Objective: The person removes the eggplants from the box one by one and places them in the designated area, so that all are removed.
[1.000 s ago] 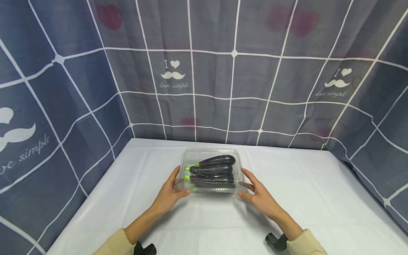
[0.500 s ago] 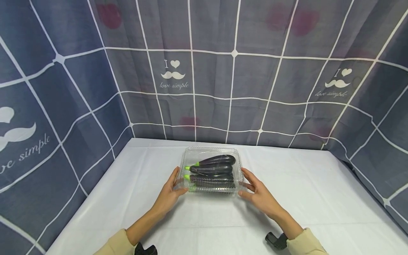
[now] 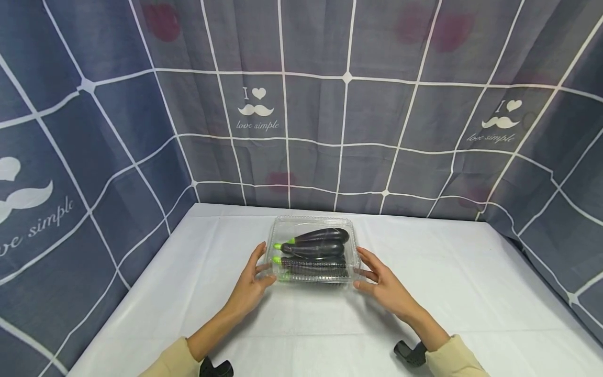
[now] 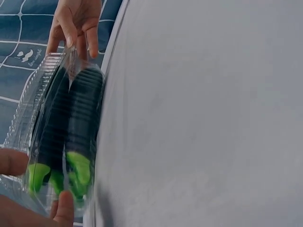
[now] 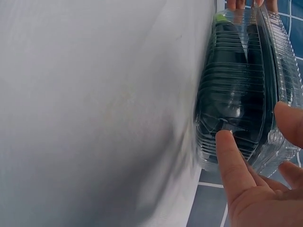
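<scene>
A clear plastic clamshell container [image 3: 311, 220] sits near the back of the white table, its lid down. Several dark eggplants [image 3: 315, 248] lie inside with their green stem ends to the left. My left hand [image 3: 247, 288] holds the container's left side, thumb at the front corner and fingers along the side. On the opposite side my right hand [image 3: 388, 293] grips it the same way. The right wrist view shows a fingertip pressed to the ridged wall of the container [image 5: 232, 71] and the thumb by the lid edge. Green stem ends [image 4: 78, 168] face my left fingers in the left wrist view.
White cloth covers the table [image 3: 306, 324]. Behind it and along both sides hangs a grey-blue checked curtain [image 3: 311, 110] with white lettering. Black wrist mounts show below the left cuff [image 3: 216, 368] and beside the right cuff [image 3: 410, 353].
My left hand has shifted slightly, its thumb drawing back a little to the left at the front corner. The container and my right hand stay nearly where they were.
</scene>
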The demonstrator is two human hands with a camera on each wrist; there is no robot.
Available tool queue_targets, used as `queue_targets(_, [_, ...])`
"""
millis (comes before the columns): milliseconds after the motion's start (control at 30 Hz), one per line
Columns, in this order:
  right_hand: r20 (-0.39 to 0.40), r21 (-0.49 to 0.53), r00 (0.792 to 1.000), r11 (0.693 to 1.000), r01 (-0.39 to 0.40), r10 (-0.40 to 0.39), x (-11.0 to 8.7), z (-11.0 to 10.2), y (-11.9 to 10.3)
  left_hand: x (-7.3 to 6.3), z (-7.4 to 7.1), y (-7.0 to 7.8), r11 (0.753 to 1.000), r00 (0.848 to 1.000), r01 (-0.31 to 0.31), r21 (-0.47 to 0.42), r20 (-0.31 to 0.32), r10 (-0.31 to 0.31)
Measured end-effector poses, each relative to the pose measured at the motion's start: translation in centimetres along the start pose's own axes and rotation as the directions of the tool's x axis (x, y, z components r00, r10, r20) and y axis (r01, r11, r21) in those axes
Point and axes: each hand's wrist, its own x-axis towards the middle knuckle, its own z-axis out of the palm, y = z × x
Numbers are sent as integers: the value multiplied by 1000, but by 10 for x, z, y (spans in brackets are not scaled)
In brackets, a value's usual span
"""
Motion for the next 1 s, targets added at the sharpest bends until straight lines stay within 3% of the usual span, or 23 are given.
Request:
queue_targets(133, [3, 8, 1000, 1000, -6, 6, 0, -2, -1, 2, 0, 2, 999, 999, -27, -29, 20, 27])
queue_targets(467, [2, 4, 1000, 1000, -1, 1, 1, 0, 2, 5, 5, 1, 1000, 1000, -6, -3, 10, 6])
queue_targets(667, [-1, -13, 1000, 1000, 9, -9, 1, 2, 2, 6, 6, -1, 999, 999, 39, -3, 0, -39])
queue_targets(1000, [-9, -31, 1000, 1000, -3, 3, 2, 2, 1, 5, 8, 1, 997, 998, 58, -46, 3, -58])
